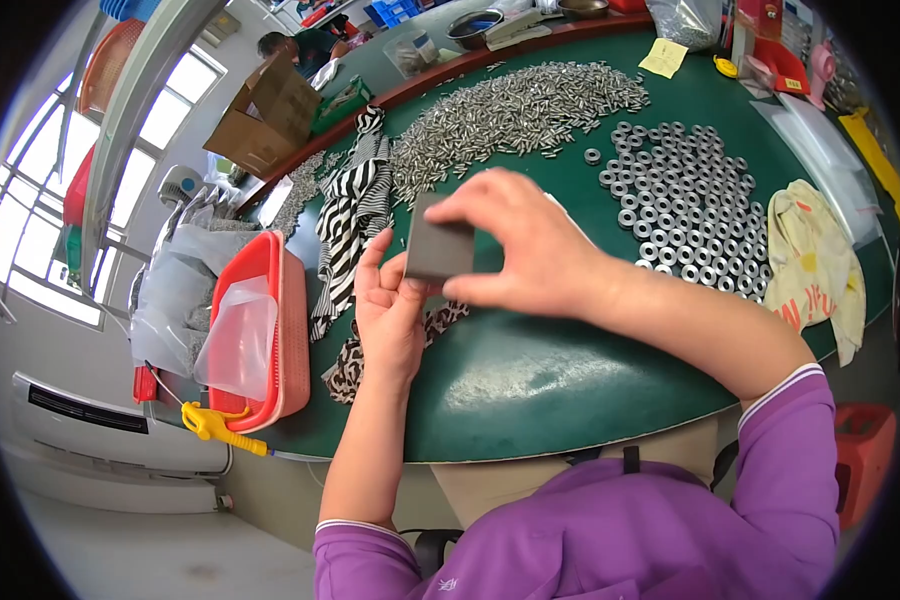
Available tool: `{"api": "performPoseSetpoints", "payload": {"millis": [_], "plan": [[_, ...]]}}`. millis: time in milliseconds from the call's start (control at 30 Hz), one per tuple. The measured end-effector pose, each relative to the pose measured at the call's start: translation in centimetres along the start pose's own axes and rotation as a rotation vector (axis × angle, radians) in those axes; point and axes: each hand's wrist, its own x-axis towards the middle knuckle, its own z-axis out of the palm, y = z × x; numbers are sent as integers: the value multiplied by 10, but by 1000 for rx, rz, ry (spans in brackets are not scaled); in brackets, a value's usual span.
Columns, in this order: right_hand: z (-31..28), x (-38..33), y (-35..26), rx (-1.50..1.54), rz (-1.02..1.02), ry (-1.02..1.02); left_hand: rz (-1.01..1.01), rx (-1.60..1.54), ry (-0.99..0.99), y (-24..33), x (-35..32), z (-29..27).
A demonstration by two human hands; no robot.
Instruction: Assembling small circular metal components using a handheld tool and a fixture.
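Observation:
In front of me, above the table, is a dark grey rectangular block (440, 252) with flat faces. My right hand (535, 245) grips it from the right, thumb low and fingers curled over the upper edge. At its lower left corner, my left hand (388, 325) pinches the block with the palm turned up and one finger raised. Part of the left fingers is hidden behind the block. Beyond the hands lies a large heap of small silvery metal pins (515, 110). To the right, many metal rings (685, 205) stand in rows on the green table (540, 375).
Striped cloth (355, 200) and leopard-print cloth (345, 370) lie left of my hands. A red plastic basket (292, 340) holds a clear bag, with a yellow air gun (215, 425) below it. A pale cloth (815, 265) hangs over the right edge. A cardboard box (260, 120) stands far left.

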Motion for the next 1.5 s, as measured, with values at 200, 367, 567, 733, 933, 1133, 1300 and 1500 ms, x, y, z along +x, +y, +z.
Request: {"api": "performPoseSetpoints", "payload": {"millis": [200, 367, 567, 733, 933, 1133, 1300, 1500], "plan": [[6, 1, -3, 11, -30, 28, 62, 54, -41, 0, -1, -2], [-10, 5, 28, -106, 235, 49, 16, -63, -88, -3, 2, -10], [-7, 5, 17, -33, 186, 26, -116, -210, -13, 0, 2, -7], [6, -3, -7, 74, 86, -39, -94, -169, 1, -8, 3, -16], [6, -1, -11, 11, -24, -9, -58, -170, 26, -6, 4, -10], [13, -10, -24, 136, -121, -76, -187, -218, 146, 10, -2, 3], [-4, 6, 29, -160, 65, 131, -31, -150, -84, -1, 0, -8], [-7, 12, 27, -31, 117, 138, -112, -212, -39, -3, 2, -11]]}}
